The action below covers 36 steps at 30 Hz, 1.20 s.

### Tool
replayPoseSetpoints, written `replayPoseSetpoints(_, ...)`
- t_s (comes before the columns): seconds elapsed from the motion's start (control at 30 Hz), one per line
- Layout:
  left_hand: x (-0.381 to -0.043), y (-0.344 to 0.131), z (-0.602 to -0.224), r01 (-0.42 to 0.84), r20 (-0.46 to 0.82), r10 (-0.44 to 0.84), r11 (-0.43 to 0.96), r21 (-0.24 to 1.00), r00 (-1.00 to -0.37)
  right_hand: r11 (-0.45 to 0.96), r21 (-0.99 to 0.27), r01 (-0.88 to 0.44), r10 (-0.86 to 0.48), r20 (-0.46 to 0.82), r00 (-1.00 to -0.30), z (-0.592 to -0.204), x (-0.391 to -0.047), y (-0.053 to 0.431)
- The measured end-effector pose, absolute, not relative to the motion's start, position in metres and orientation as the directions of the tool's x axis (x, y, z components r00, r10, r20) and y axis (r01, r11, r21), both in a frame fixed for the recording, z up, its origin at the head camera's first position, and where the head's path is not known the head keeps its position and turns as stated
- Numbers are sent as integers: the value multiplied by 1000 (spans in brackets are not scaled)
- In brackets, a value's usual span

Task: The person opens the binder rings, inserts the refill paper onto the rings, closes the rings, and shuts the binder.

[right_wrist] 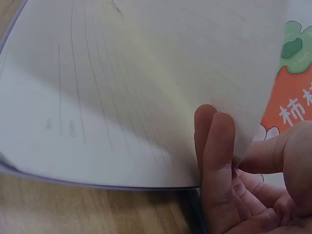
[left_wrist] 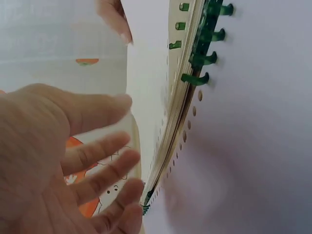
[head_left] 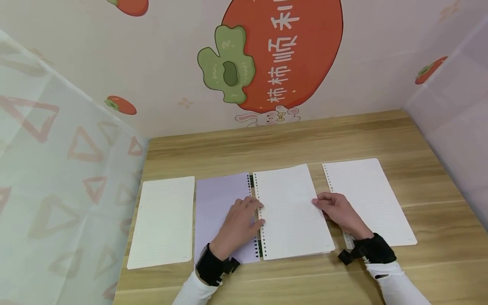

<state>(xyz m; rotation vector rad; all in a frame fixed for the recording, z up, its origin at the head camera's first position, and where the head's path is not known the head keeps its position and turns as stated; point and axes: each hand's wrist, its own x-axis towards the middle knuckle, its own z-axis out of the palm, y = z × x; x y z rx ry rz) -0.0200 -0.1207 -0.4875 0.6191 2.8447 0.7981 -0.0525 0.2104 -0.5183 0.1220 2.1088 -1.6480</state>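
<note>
A loose-leaf notebook lies opened flat, its purple cover (head_left: 221, 212) on the left and its white lined pages (head_left: 291, 220) on the right. Green plastic binding rings (left_wrist: 207, 58) stand along the spine; over a middle stretch, the punched holes show no ring through them. My left hand (head_left: 240, 224) is over the spine, fingers spread and loosely bent, their tips by the holed edge of the pages. At the pages' right edge, my right hand (head_left: 339, 212) pinches a top sheet (right_wrist: 195, 63) between thumb and fingers. That sheet bows up above the lined page below it.
Left of the notebook lies a loose stack of cream lined paper (head_left: 162, 224). On the right are white punched lined sheets (head_left: 366, 190), partly under my right wrist. The wooden table (head_left: 274, 142) meets a printed backdrop (head_left: 164, 63) behind and fabric walls at both sides.
</note>
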Motion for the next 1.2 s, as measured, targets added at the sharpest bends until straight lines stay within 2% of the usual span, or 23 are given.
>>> replayPoseSetpoints(0.23, -7, -124, -488, 423, -63, 530, 737, 528, -845, 334, -887, 320, -199, -398, -895, -516, -53, 212)
replayPoseSetpoints(0.47, 6, -124, -489, 457, -128, 590, 729, 510, -797, 358, -893, 273, -210, -362, -908, -507, -53, 218)
replayPoseSetpoints(0.63, 8, -124, -489, 479, -119, 617, 704, 525, -778, 311, -909, 277, -199, -347, -916, -506, -54, 227)
replayPoseSetpoints(1.03, 12, -123, -486, 502, -143, 656, 684, 529, -741, 360, -897, 255, -112, -313, -943, -499, -56, 255)
replayPoseSetpoints(1.2, 12, -123, -485, 539, -115, 678, 665, 517, -726, 370, -895, 248, -84, -298, -951, -494, -53, 267)
